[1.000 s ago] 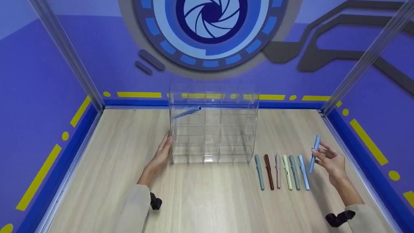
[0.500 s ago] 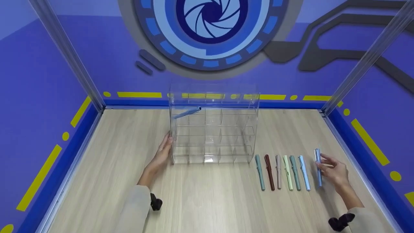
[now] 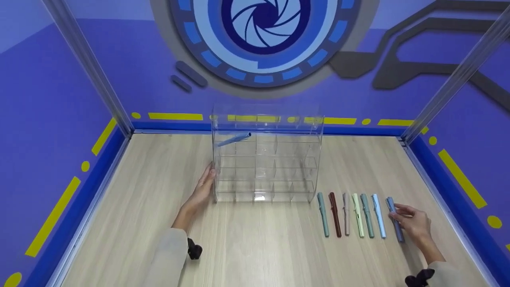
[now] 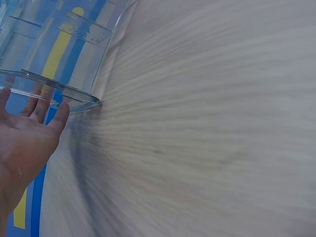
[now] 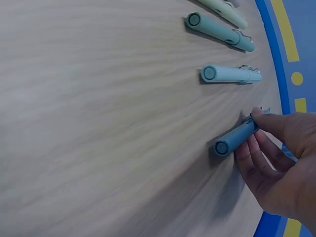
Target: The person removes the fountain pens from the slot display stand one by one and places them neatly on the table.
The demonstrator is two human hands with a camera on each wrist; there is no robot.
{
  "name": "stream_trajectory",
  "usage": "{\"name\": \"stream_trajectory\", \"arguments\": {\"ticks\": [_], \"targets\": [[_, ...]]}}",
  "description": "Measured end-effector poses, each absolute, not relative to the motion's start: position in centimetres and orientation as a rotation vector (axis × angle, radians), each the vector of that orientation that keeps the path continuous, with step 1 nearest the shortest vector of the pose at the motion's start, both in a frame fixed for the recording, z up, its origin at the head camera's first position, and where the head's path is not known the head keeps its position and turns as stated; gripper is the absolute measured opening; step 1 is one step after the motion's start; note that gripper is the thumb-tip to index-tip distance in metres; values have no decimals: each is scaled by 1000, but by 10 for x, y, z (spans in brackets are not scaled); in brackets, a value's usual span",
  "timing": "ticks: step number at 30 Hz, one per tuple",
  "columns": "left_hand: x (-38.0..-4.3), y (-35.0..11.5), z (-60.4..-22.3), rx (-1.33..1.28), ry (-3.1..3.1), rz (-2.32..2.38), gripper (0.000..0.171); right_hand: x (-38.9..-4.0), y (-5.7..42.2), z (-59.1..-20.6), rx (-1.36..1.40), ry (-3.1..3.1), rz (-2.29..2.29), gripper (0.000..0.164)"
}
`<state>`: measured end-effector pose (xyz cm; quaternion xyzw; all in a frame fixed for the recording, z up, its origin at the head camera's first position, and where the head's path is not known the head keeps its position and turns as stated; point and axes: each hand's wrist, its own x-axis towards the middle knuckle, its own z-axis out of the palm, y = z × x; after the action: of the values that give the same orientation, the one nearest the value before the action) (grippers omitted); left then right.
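Observation:
A clear acrylic rack [image 3: 266, 175] with several compartments stands at the back middle; one blue pen [image 3: 235, 139] lies slanted in its upper left part. My left hand [image 3: 198, 194] touches the rack's left side, and in the left wrist view its extended fingers meet the clear edge [image 4: 59, 89]. At the right, my right hand [image 3: 416, 224] pinches a grey-blue pen [image 3: 397, 230] between thumb and fingers. The right wrist view shows this pen [image 5: 237, 138] low over or on the tabletop; contact is hard to tell. Beside it lies a light blue pen [image 3: 379, 217].
Further left in the same row lie a teal pen [image 3: 367, 217], a pale green pen [image 3: 359, 217], a greyish-pink pen [image 3: 346, 215], a dark red pen [image 3: 335, 215] and another teal pen [image 3: 323, 215]. Blue panels [image 3: 279, 93] wall the wooden table [image 3: 255, 243].
My right hand has brought the grey-blue pen down and toward me, to the right end of the pen row. My left hand stays at the rack. The head view has shifted slightly.

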<state>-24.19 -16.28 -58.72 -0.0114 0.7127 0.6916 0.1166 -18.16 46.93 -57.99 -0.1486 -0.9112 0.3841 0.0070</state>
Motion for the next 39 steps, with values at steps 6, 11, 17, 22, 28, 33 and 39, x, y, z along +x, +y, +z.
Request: {"name": "stream_trajectory", "arguments": {"ticks": [6, 11, 17, 22, 28, 33, 39], "targets": [[-243, -163, -590, 7, 2112, 2028, 71, -185, 469, -583, -437, -2852, 1128, 43], [-243, -161, -590, 6, 2115, 2034, 73, -185, 467, -585, -442, -2834, 1090, 41], [-244, -160, -592, -21, 2048, 2092, 72, -183, 465, -585, -455, -2837, 1121, 42], [-244, -162, -590, -29, 2016, 2111, 74, -183, 464, -585, -466, -2830, 1171, 46], [-244, -161, -590, -22, 2037, 2081, 73, -182, 469, -579, -481, -2807, 1236, 46], [-242, -162, -589, -41, 2049, 2059, 73, -185, 472, -569, -483, -2781, 1271, 46], [-243, -164, -590, -11, 2102, 2019, 73, -191, 466, -551, -359, -2680, 1413, 48]]}}
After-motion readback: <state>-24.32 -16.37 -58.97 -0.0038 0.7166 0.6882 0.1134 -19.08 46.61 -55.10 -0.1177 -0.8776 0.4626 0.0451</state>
